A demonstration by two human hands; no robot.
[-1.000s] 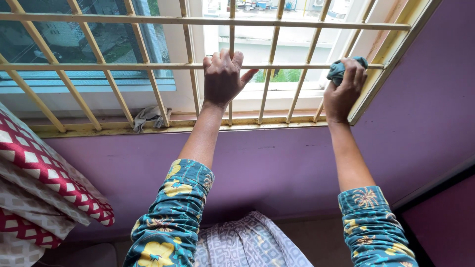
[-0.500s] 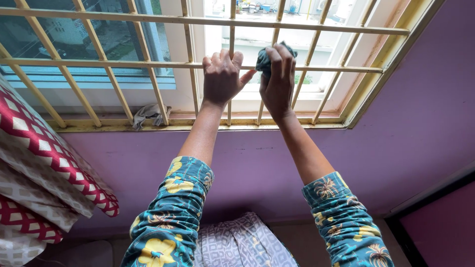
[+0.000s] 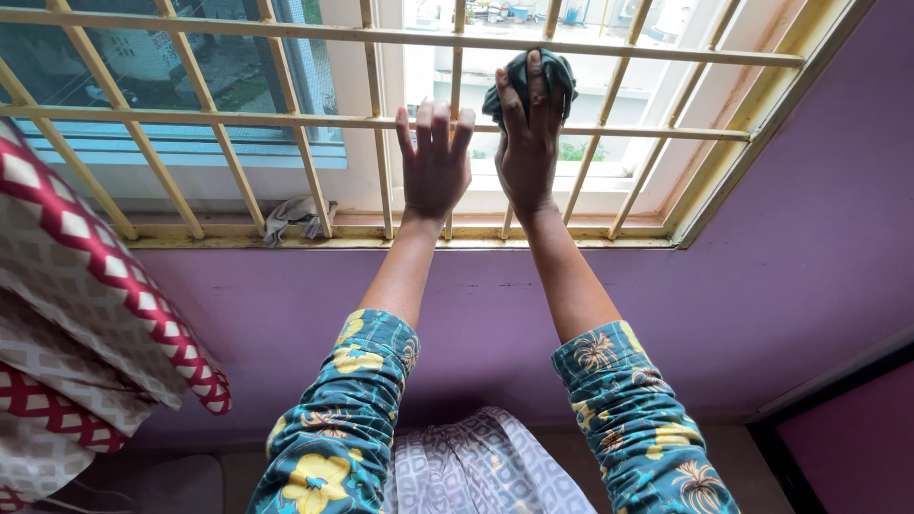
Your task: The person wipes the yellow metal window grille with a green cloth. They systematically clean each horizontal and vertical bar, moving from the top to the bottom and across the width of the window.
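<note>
Reference landmark: the cream-painted window grille (image 3: 238,119), a lattice of vertical bars crossed by two horizontal rails, set in a purple wall (image 3: 781,247).

Right hand (image 3: 526,143): raised against the grille, just right of the grille's centre bars. The fingers are wrapped around a dark teal cloth (image 3: 547,69) and press it onto a vertical bar, between the upper and lower horizontal rails. The cloth bunches out above the fingertips, just under the upper rail.

Left hand (image 3: 434,162): raised just left of the right hand, level with the lower horizontal rail. It is spread flat, fingers straight and slightly apart, and holds nothing. The fingertips reach the lower rail; whether the palm touches the bars cannot be determined.

Both forearms carry teal sleeves (image 3: 343,419) with a yellow floral print, pushed back below the wrists.

Other items relative to the grille:
- A crumpled grey rag (image 3: 295,215) lies on the sill at the foot of the grille, left of the left hand.
- Stacked cushions (image 3: 86,286), red and grey with a white diamond pattern, sit below the grille's left end
</note>
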